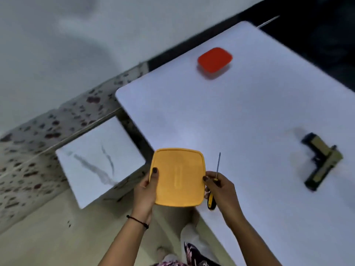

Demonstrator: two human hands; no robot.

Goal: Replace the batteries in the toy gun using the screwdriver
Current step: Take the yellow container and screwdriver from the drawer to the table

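Toy gun [322, 162]: lies flat on the white table [230, 116], off to the right side and well apart from both hands. Tan and black body, one end toward the near edge, the other angled up and left. Nothing touches it. Picture is motion-blurred; fine detail is not readable.

Screwdriver [210, 201]: in the right hand [221, 192]. Thin metal shaft points up, away from the person; the yellow-and-black handle sticks out below the palm. Fingers are curled round the handle where it meets the shaft.

The same right hand's thumb presses the right edge of a yellow lid [178, 176], square with rounded corners. Whether a box sits under it, I cannot tell.

Left hand [146, 191]: pinches the lid's left edge, thumb on top, the other fingers hidden beneath. Dark thread bracelet [137, 220] on that wrist. The lid is held level over the table's near-left edge, partly over the floor.

Red container [215, 60]: rounded, sits on the far part of the table, well apart from everything else.

Off the table to the left: a white board [99, 160] with grey smears, lying beside a speckled strip [57, 120] of flooring.
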